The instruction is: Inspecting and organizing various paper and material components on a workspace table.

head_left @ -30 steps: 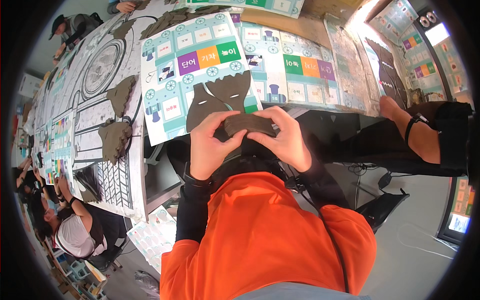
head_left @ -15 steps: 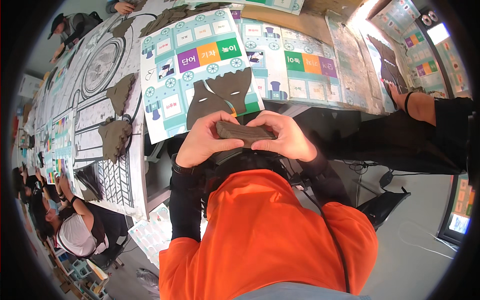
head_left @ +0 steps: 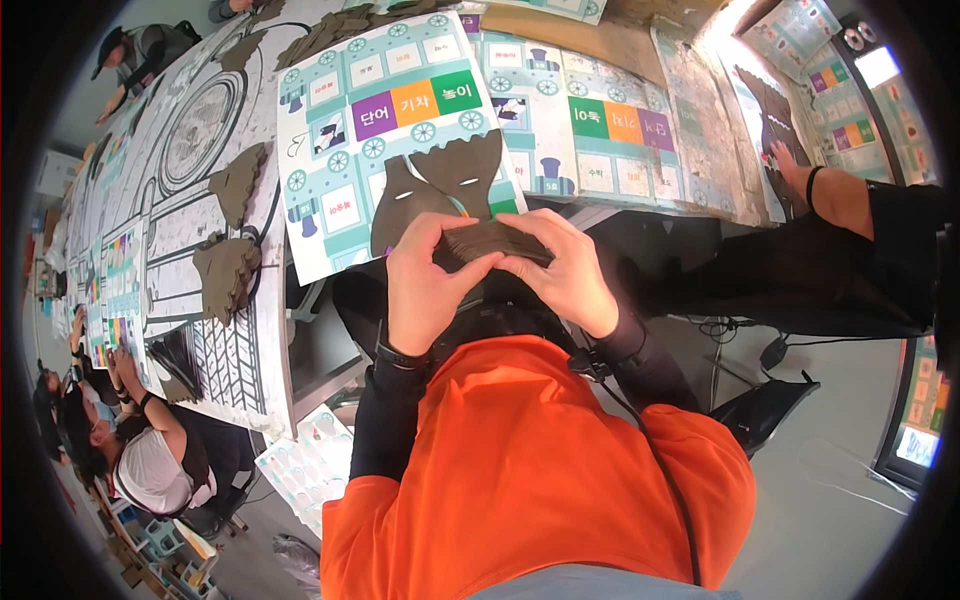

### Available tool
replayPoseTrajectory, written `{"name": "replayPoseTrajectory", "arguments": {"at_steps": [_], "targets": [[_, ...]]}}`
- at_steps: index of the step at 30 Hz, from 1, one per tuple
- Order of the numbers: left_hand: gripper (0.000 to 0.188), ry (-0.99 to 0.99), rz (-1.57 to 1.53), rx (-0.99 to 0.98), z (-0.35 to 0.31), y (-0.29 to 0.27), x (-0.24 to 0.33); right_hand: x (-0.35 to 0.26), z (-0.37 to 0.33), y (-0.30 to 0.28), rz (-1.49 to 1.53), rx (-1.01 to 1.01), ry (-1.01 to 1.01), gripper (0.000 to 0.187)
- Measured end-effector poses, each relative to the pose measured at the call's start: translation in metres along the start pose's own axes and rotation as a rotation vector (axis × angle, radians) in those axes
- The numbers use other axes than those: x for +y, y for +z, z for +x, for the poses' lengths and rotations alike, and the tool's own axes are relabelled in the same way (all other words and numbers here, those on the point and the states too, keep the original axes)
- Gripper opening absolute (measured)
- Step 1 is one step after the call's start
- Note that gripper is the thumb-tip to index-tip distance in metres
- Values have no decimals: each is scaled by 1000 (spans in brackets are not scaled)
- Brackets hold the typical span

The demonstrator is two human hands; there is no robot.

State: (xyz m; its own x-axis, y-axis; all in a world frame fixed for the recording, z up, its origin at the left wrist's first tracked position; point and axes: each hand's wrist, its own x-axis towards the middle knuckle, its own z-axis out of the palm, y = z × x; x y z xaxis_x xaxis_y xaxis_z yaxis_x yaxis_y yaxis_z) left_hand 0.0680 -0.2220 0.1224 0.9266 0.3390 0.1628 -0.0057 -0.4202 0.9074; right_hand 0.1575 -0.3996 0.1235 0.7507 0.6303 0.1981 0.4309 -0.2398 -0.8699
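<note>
Close in front of my body, my left hand (head_left: 430, 285) and my right hand (head_left: 568, 275) grip the two ends of a stack of dark brown cut pieces (head_left: 500, 240). Its many thin layers show along the edge, and it bows upward between my thumbs and fingers. Just beyond it, two flat brown pieces with scalloped edges (head_left: 465, 170) lie on a printed white and teal board (head_left: 330, 235). Each has a small white slit-shaped mark. Whether they are leather or cloth I cannot tell.
More scalloped brown pieces (head_left: 228, 275) lie on the patterned table (head_left: 180, 240) at left, with a heap (head_left: 350, 28) at the far edge. A co-worker's hand (head_left: 795, 175) rests on brown pieces at right. Other people work at left. A cable (head_left: 650, 440) runs down my right side.
The stack has gone from nearly flat to bowed upward. My left hand has turned more upright and shifted right, and my thumbs have come up together at the stack's middle.
</note>
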Motion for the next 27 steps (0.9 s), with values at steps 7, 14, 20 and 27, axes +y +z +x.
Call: {"name": "replayPoseTrajectory", "arguments": {"at_steps": [7, 14, 20, 27], "targets": [[40, -129, -264, -220, 8, -23, -8, 2, -2, -14, 113, -126, 0, 47], [43, -394, -641, -442, 20, -27, -24, 16, 2, -13, 746, -392, 286, 46], [41, -398, -692, -396, 19, -17, -25, 32, 1, -11, 905, -429, 335, 43], [35, -148, -101, -73, 7, 4, -11, 33, 8, 2, 540, -266, 252, 40]]}}
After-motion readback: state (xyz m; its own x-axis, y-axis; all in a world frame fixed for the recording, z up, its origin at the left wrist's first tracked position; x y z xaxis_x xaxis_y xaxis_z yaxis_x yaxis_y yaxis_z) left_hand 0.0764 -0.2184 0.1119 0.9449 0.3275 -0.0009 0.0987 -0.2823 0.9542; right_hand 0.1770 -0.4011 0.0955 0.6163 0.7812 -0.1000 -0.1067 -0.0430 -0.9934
